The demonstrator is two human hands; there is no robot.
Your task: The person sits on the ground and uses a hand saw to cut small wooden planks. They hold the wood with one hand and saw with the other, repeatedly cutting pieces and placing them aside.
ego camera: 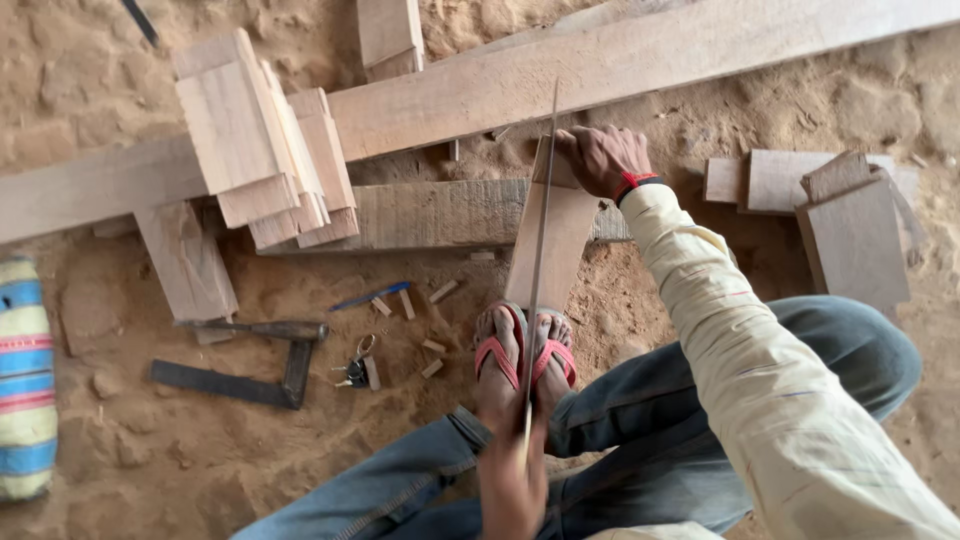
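Observation:
My right hand (pixel 603 160) grips the far top end of a short wooden board (pixel 560 245). The board leans up from the sandy ground onto a thick beam (pixel 430 213). Both my feet in red flip-flops (pixel 523 352) press on its near end. My left hand (pixel 512 488), low at the centre between my knees, is closed on the handle of a hand saw. The thin saw blade (pixel 540 250) shows edge-on and runs lengthwise along the board, up past my right hand.
A long plank (pixel 640 60) crosses the top, with a stack of cut wood pieces (pixel 262 150) on its left part. Flat boards (pixel 850 235) lie at the right. A try square (pixel 250 382), keys (pixel 355 372), a blue pencil (pixel 372 295) and small offcuts lie on the sand; a striped sack (pixel 25 380) is at the far left.

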